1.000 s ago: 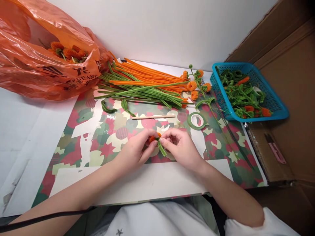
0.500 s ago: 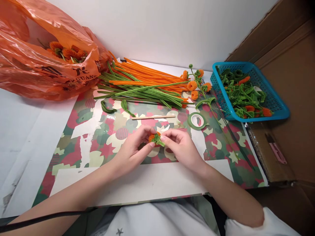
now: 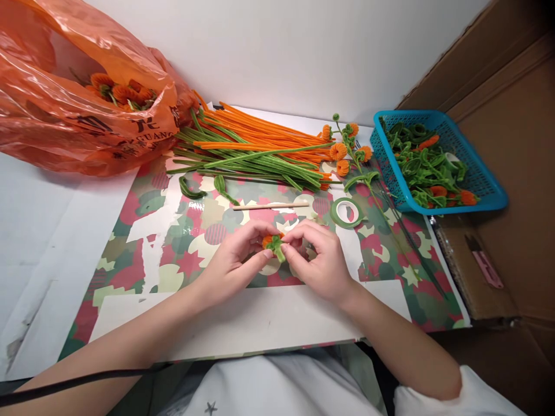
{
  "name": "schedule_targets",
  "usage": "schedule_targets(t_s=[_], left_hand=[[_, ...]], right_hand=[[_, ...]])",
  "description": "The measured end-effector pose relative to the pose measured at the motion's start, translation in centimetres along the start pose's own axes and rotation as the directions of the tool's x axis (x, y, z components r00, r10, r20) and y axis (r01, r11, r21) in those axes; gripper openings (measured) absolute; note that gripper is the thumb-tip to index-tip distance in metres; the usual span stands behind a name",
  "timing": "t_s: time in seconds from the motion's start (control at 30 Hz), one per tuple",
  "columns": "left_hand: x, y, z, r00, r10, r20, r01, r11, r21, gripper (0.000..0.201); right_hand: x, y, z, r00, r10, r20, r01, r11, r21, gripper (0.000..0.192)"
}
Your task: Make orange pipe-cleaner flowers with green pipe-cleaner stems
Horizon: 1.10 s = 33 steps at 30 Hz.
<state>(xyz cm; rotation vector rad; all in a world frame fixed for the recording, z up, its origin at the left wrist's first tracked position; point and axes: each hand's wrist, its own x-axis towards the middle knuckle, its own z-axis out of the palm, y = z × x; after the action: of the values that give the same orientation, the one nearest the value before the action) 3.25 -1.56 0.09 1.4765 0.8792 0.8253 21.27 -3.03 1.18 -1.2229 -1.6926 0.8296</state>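
Between my two hands is a small orange pipe-cleaner flower (image 3: 274,245) with a green base and short green stem facing me. My left hand (image 3: 240,254) is closed on its left side, thumb and fingers pinching the orange part. My right hand (image 3: 318,260) pinches the green part from the right with thumb and index finger. Beyond my hands lies a thin wooden stick (image 3: 271,206). A roll of green tape (image 3: 346,212) rests past my right hand. Two green pipe-cleaner leaves (image 3: 191,189) lie on the patterned mat (image 3: 173,260).
Orange pipe cleaners (image 3: 260,132) and green pipe cleaners (image 3: 255,159) are piled at the back. Right of them lies a finished flower stem (image 3: 362,167). A blue basket (image 3: 492,193) with green pieces stands at right, an orange plastic bag (image 3: 130,124) at left, a pink cutter (image 3: 484,263) on cardboard.
The flower has turned slightly in my fingers, so its green stem points more downward toward me. My right fingers have shifted a little along it.
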Motion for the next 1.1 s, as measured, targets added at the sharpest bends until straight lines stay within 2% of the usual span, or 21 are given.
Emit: schedule_targets(t_s=[0.1,0.17,0.23,0.33,0.47,0.6,0.73,0.83,0.93,1.0,1.03,1.1], left_hand=[[0.1,0.3,-0.1,0.991,0.121,-0.059,-0.110,0.979,0.170,0.011],[0.3,0.5,-0.3,0.967,0.239,-0.082,-0.199,0.920,0.336,0.005],[0.5,0.8,-0.5,0.951,0.305,-0.059,-0.245,0.855,0.457,0.004],[0.7,1.0,-0.8,0.962,0.273,-0.003,-0.236,0.838,0.492,0.003],[0.8,1.1,-1.0,0.987,0.156,0.025,-0.153,0.904,0.400,0.004],[0.6,0.9,-0.4,0.994,0.102,-0.049,-0.076,0.922,0.380,0.008],[0.4,0.7,0.1,0.984,0.134,-0.117,-0.075,0.911,0.407,0.008],[0.5,0.8,-0.1,0.975,0.223,-0.018,-0.180,0.830,0.528,0.008],[0.9,1.0,-0.9,0.926,0.333,0.179,-0.356,0.609,0.709,0.011],[1.2,1.1,-1.5,0.889,0.358,0.286,-0.436,0.472,0.766,0.015],[1.4,1.1,-1.7,0.876,0.354,0.327,-0.465,0.441,0.767,0.017],[1.6,1.0,-1.9,0.860,0.343,0.379,-0.504,0.448,0.738,0.021]], right_hand=[[-0.2,0.0,0.1,1.000,-0.020,0.003,0.021,0.999,-0.041,0.011],[-0.2,0.1,0.2,0.999,-0.040,0.010,0.041,0.997,-0.071,0.011],[-0.3,0.2,0.3,0.999,-0.048,0.010,0.049,0.994,-0.096,0.011],[-0.4,0.4,0.4,0.999,-0.035,0.019,0.037,0.993,-0.113,0.012],[-0.4,0.3,0.6,1.000,-0.008,0.013,0.009,0.997,-0.082,0.011],[-0.5,0.1,0.9,0.999,0.035,-0.032,-0.036,0.999,-0.012,0.012],[-0.5,-0.1,1.0,0.996,0.063,-0.060,-0.064,0.998,-0.007,0.013],[-0.5,0.0,0.9,1.000,-0.017,-0.007,0.016,0.998,-0.060,0.015],[-0.4,0.3,0.6,0.986,-0.142,0.083,0.153,0.977,-0.147,0.015],[-0.3,0.4,0.5,0.975,-0.191,0.117,0.210,0.960,-0.184,0.015],[-0.3,0.4,0.4,0.972,-0.198,0.128,0.221,0.955,-0.196,0.015],[-0.3,0.3,0.4,0.973,-0.187,0.134,0.211,0.957,-0.201,0.015]])
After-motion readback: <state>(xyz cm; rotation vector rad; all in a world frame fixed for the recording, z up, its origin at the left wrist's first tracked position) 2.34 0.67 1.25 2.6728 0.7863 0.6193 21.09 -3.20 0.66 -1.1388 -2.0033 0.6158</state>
